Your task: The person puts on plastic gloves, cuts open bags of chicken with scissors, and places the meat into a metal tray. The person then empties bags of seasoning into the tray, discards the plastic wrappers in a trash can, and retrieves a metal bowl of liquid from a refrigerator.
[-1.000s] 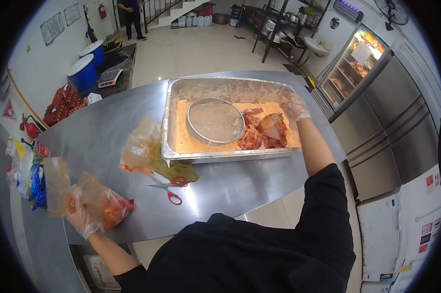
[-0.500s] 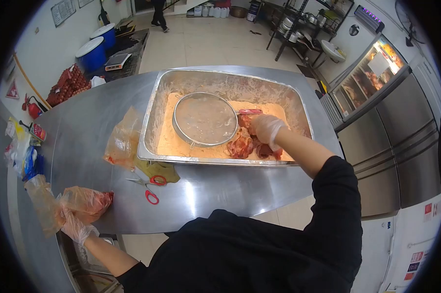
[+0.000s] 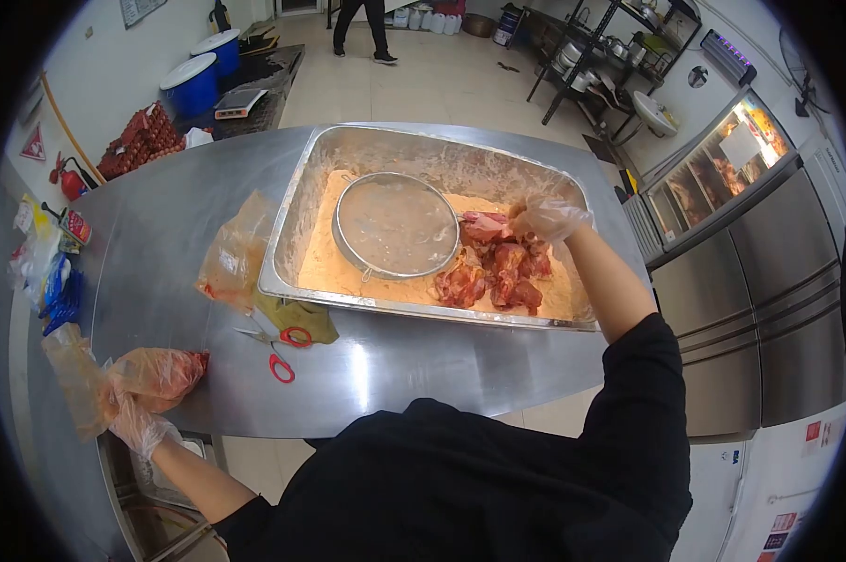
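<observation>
My left hand point(image 3: 140, 426), in a clear plastic glove, grips the gathered neck of a plastic bag point(image 3: 165, 375) with reddish meat inside, at the table's near left. My right hand point(image 3: 552, 220), also gloved, is over the right part of a deep steel tray point(image 3: 432, 314), at the edge of several raw meat pieces point(image 3: 507, 272). Its fingers are blurred, so their grip is unclear. The meat lies on orange-tinted flour point(image 3: 315, 267). Beside it in the tray rests a round mesh sieve point(image 3: 395, 225); meat covers its handle.
Red-handled scissors point(image 3: 282, 351), a greenish cloth point(image 3: 306, 320) and another stained plastic bag point(image 3: 236, 253) lie left of the tray on the steel table point(image 3: 423, 361). Packets point(image 3: 58, 281) sit at the far left. A person point(image 3: 362, 28) walks in the background. A glass-door fridge point(image 3: 723, 173) stands right.
My right hand has moved up and right from the meat, exposing more pieces; one piece now covers the sieve's red handle. My left hand keeps hold of the bag. The background person moved right.
</observation>
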A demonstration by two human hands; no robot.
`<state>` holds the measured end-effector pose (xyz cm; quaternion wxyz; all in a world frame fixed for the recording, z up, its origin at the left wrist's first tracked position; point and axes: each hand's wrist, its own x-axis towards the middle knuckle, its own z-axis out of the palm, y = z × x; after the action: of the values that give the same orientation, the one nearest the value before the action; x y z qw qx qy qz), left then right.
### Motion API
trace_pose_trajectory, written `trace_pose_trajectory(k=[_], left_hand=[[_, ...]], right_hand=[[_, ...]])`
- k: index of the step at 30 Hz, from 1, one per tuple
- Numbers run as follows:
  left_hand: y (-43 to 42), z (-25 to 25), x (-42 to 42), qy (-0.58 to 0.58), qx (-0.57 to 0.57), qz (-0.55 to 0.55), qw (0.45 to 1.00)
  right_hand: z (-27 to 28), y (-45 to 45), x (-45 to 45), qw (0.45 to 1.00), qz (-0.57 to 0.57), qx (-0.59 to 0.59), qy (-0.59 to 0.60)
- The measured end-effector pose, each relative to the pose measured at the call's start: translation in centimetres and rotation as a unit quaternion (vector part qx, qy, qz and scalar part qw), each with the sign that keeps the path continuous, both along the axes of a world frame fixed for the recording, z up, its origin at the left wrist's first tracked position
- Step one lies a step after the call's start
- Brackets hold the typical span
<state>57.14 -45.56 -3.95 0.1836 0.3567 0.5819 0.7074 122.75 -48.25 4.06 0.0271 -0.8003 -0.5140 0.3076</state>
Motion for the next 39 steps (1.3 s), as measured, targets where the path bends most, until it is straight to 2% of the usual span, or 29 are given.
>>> trace_pose_trajectory(k=[1, 4, 7, 9, 11, 16, 19, 22, 25, 28, 30, 31, 32, 33, 34, 35, 38, 39], left_hand=[[0.0, 0.0, 0.0, -0.003, -0.002, 0.008, 1.0], [0.1, -0.3, -0.7, 0.0, -0.016, 0.026, 1.0], [0.3, -1.0, -1.7, 0.022, -0.031, 0.028, 0.999], [0.4, -1.1, -1.8, 0.024, -0.023, 0.019, 0.999], [0.4, -1.1, -1.8, 0.019, -0.008, 0.005, 1.0], [0.6, -1.6, -2.4, 0.025, 0.001, -0.009, 1.0], [0.8, -1.2, -2.1, 0.022, -0.01, -0.005, 1.0], [0.9, -0.2, -1.7, 0.011, -0.029, -0.011, 0.999], [0.8, 0.9, -0.4, 0.017, -0.022, -0.018, 0.999], [1.1, 1.4, -0.7, 0.058, -0.014, -0.027, 0.998], [1.6, 1.0, -1.7, 0.043, -0.006, -0.036, 0.998], [1.6, 1.4, -1.9, 0.151, -0.056, -0.012, 0.987], [1.5, 2.2, -1.8, 0.257, -0.11, 0.019, 0.96], [0.9, 3.7, -0.8, 0.156, -0.107, -0.029, 0.982], [0.8, 5.1, -0.3, 0.053, -0.098, -0.07, 0.991], [1.6, 4.6, -1.7, 0.046, -0.081, -0.072, 0.993], [1.1, 8.2, -2.2, 0.082, -0.125, -0.115, 0.982], [1.4, 8.7, -3.0, 0.11, -0.135, -0.147, 0.974]], right_hand=[[0.0, 0.2, -0.2, 1.0, -0.005, -0.002, 0.007], [-0.1, -0.8, -3.1, 0.97, 0.13, 0.116, -0.171], [-1.2, -1.0, -3.0, 0.881, 0.417, 0.155, -0.16], [-2.3, -0.2, -2.5, 0.859, 0.386, 0.103, -0.32], [-2.3, 0.7, -1.5, 0.862, 0.32, 0.097, -0.382], [0.4, 0.5, 0.2, 0.947, 0.05, 0.211, -0.235], [5.1, -1.5, -2.4, 0.98, -0.05, 0.163, -0.106], [6.6, -3.0, -3.3, 0.968, -0.133, 0.213, -0.013], [7.7, -4.4, -4.2, 0.957, -0.163, 0.238, 0.047], [7.6, -4.9, -4.8, 0.952, -0.145, 0.265, 0.045], [8.0, -4.7, -6.6, 0.939, -0.118, 0.293, 0.135], [8.2, -4.4, -8.0, 0.929, -0.099, 0.304, 0.184], [8.9, -4.1, -9.8, 0.935, -0.062, 0.305, 0.168], [9.9, -3.9, -12.3, 0.939, -0.02, 0.306, 0.157], [10.5, -3.6, -15.3, 0.919, -0.001, 0.314, 0.239], [10.9, -3.3, -18.4, 0.894, 0.018, 0.314, 0.32], [11.7, -2.5, -27.6, 0.881, 0.211, 0.327, 0.268], [12.7, -2.4, -30.9, 0.885, 0.251, 0.278, 0.278]])
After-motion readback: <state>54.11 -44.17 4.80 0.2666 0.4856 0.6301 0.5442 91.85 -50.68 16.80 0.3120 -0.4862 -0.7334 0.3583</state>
